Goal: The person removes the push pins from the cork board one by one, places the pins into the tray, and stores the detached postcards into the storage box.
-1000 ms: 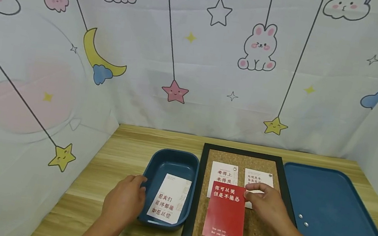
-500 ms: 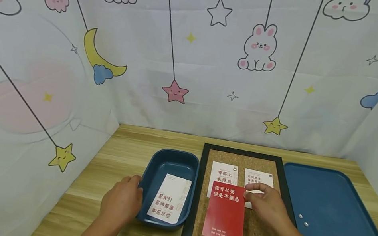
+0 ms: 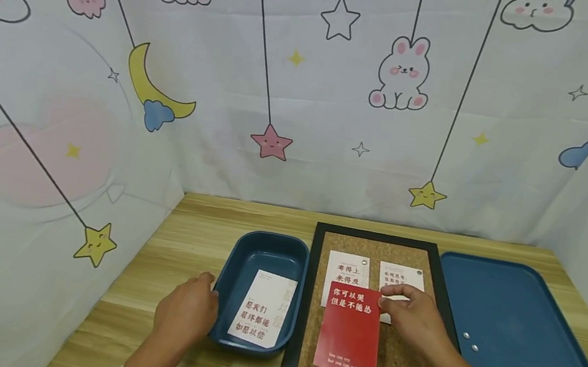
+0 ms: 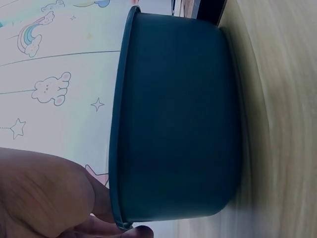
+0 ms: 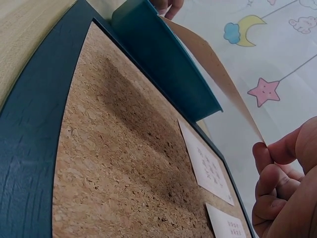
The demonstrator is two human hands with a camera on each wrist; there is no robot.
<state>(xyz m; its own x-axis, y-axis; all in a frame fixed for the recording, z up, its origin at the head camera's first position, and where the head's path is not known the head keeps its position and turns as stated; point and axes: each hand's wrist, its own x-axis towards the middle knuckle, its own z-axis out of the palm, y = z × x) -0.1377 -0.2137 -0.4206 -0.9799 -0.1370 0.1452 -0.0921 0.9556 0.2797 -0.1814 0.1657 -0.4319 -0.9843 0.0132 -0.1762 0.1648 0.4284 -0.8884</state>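
Note:
My right hand [image 3: 413, 316] pinches a red card [image 3: 349, 335] with white lettering by its upper right edge. In the right wrist view the card [image 5: 218, 62] hangs edge-on above the cork board [image 5: 119, 148], whose surface carries its shadow. Two white printed cards lie on the board's far part: the left card [image 3: 348, 266] and the right card [image 3: 396, 274], both partly covered in the head view. My left hand [image 3: 188, 305] grips the left rim of a deep blue bin [image 4: 178, 119], fingers on either side of the rim. Inside the bin rests another white card [image 3: 262, 307].
A flat blue tray [image 3: 527, 329] with two small silver discs [image 3: 470, 341] stands right of the board. The board's black frame [image 3: 292, 346] sits close beside the bin. Behind the wooden table [image 3: 204, 221] hangs a white cartoon-print cloth [image 3: 336, 120].
My left hand has shifted slightly left and toward me along the bin's left rim. The right hand and the red card stay in place.

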